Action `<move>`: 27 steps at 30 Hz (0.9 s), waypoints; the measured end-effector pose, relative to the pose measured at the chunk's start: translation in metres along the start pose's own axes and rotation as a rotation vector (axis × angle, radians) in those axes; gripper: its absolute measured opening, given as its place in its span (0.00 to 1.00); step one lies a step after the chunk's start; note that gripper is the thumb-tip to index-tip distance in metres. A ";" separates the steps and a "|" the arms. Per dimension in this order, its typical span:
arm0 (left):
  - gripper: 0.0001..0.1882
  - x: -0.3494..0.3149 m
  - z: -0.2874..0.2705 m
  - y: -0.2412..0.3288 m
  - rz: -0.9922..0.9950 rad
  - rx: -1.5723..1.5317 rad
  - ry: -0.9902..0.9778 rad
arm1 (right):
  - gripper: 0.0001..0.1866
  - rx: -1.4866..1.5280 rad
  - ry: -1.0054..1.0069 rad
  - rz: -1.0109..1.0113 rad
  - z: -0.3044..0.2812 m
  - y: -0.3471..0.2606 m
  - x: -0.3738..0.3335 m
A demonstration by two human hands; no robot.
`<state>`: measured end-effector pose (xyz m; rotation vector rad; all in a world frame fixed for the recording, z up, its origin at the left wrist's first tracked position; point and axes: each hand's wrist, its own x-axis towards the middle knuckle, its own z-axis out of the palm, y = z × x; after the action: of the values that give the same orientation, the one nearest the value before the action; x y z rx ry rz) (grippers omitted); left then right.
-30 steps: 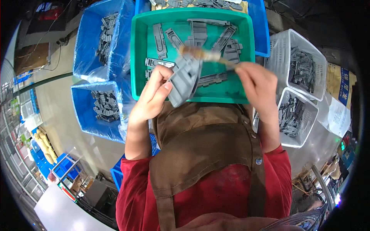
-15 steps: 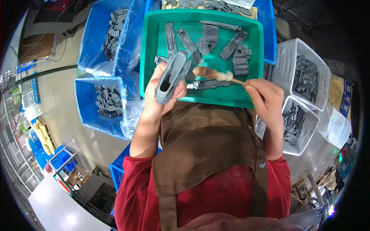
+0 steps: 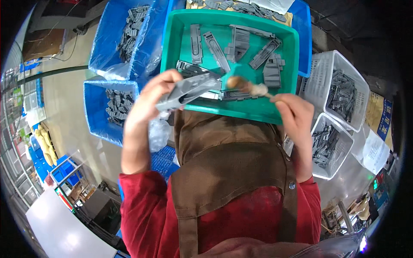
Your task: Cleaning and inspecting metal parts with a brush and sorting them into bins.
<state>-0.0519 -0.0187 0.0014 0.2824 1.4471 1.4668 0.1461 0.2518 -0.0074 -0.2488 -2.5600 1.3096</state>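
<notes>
My left hand [image 3: 148, 96] grips a long, hollow grey plastic part [image 3: 189, 91], held tilted above the near left corner of a green tray [image 3: 294, 56]. Between the fingers of my right hand [image 3: 297, 112] is a thin stick with a wrapped tip [image 3: 245, 85], brown at the end and whitish behind it. The tip points left over the tray, apart from the held part, and is slightly blurred. Several more grey plastic parts [image 3: 216, 51] lie spread in the tray.
To the left stand two blue bins [image 3: 111, 136] lined with clear plastic, with small grey parts inside. White baskets [image 3: 363, 86] of grey parts are at the right. Behind the green tray is a blue crate [image 3: 305, 26] holding more parts.
My left hand has moved left and turned the grey part from steep to nearly level. The stick in my right hand has shifted slightly right and down.
</notes>
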 end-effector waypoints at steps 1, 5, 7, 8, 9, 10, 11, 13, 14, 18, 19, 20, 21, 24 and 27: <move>0.14 -0.005 -0.024 0.010 0.008 0.253 0.015 | 0.05 -0.021 0.038 0.015 -0.004 -0.003 0.003; 0.22 -0.007 -0.108 0.059 0.139 0.475 0.570 | 0.06 -0.094 0.158 0.067 -0.013 0.007 -0.001; 0.24 -0.025 -0.171 0.106 0.021 0.700 0.736 | 0.06 -0.034 0.191 0.077 -0.010 0.006 -0.001; 0.24 -0.020 -0.200 0.103 0.021 0.707 0.743 | 0.07 -0.025 0.210 0.103 -0.009 0.008 -0.002; 0.23 -0.011 -0.228 0.095 0.269 1.325 1.092 | 0.07 -0.025 0.210 0.102 -0.007 0.010 -0.004; 0.23 0.000 -0.224 0.095 0.555 1.947 1.401 | 0.07 -0.018 0.228 0.111 -0.007 0.011 -0.005; 0.23 0.010 -0.218 0.090 0.652 1.765 1.304 | 0.07 -0.008 0.246 0.120 -0.006 0.011 -0.006; 0.23 0.056 -0.126 0.067 0.702 1.513 0.987 | 0.07 -0.042 0.235 0.151 -0.008 0.014 -0.009; 0.23 0.068 -0.076 0.058 0.662 1.474 0.786 | 0.07 -0.039 0.220 0.167 -0.007 0.014 -0.009; 0.21 0.134 0.026 0.017 0.476 1.323 0.284 | 0.07 -0.025 0.248 0.124 -0.008 0.010 -0.001; 0.20 0.152 0.043 0.010 0.384 1.290 0.224 | 0.07 -0.030 0.274 0.095 -0.009 0.011 0.001; 0.20 0.165 0.053 0.008 0.385 1.288 0.218 | 0.06 -0.029 0.300 0.065 -0.008 0.010 0.002; 0.20 0.175 0.059 0.007 0.237 1.201 0.191 | 0.06 -0.031 0.303 0.068 -0.008 0.008 0.002; 0.20 0.178 0.059 -0.001 0.173 1.048 0.117 | 0.06 -0.016 0.294 0.110 -0.009 0.008 0.001; 0.19 0.165 0.050 -0.002 0.253 0.743 0.014 | 0.07 -0.042 0.317 0.133 -0.012 0.013 -0.003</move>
<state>-0.0897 0.1358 -0.0641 0.9371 1.9814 1.0587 0.1529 0.2680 -0.0114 -0.5932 -2.3365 1.1537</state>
